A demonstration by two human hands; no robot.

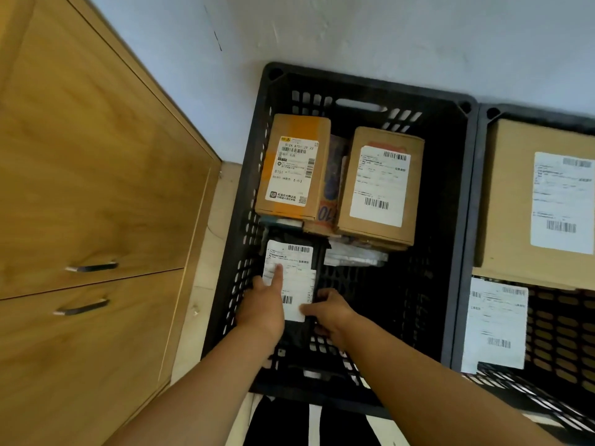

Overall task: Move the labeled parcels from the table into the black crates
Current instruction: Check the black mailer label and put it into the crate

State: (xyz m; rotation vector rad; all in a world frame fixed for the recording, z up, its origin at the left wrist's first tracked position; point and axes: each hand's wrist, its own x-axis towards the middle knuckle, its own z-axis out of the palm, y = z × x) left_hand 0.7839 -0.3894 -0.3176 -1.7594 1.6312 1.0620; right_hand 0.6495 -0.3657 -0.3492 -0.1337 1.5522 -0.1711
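Item in hand: dark labeled parcel point(291, 284), lower centre, inside black crate point(457, 220). Left hand point(262, 304) presses its label with straight fingers; right hand point(328, 312) grips its right edge. Advice: seat flat before letting go. Beyond, mid-frame: two cardboard boxes point(380, 185).
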